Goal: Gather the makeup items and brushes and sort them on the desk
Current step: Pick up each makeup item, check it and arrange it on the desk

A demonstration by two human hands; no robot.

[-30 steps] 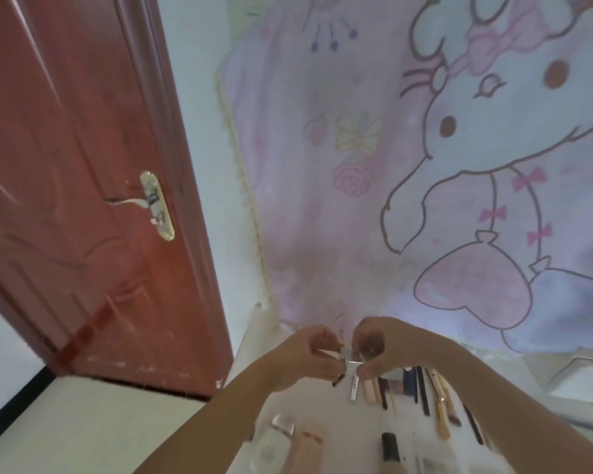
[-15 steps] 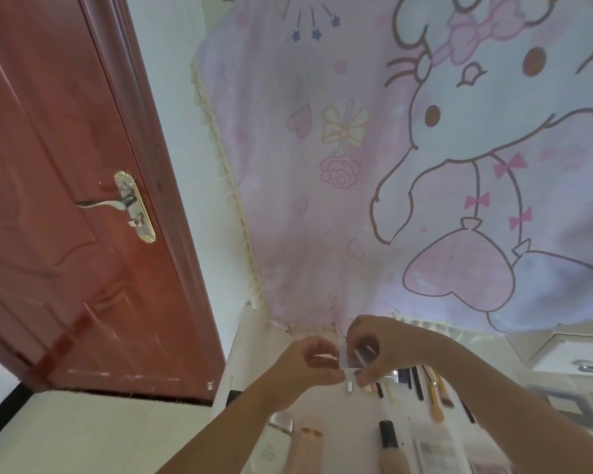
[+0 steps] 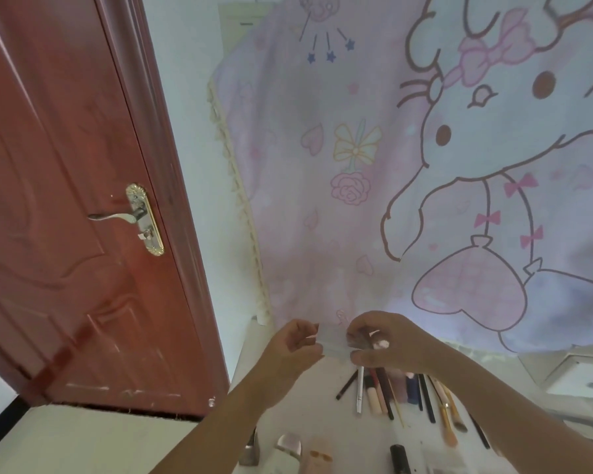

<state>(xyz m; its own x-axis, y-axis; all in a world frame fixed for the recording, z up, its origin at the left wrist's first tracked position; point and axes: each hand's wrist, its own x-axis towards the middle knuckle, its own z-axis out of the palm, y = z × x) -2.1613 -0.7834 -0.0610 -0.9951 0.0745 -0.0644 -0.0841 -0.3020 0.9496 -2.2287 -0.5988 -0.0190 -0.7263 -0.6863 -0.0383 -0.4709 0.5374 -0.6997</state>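
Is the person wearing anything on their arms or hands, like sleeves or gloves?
No. Both forearms are bare as far as the picture shows, with no sleeves in view. The left hand and the right hand have no gloves, and no rings, watch or bracelet show. One nail on the right hand looks pale pink.

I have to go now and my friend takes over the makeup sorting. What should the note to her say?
Left hand and right hand pinch the two ends of a small clear packet, held above the desk.
Done: pencils and brushes lie in a row under the right hand.
Left: set the packet down; bottles and tubes at the near edge look unsorted.
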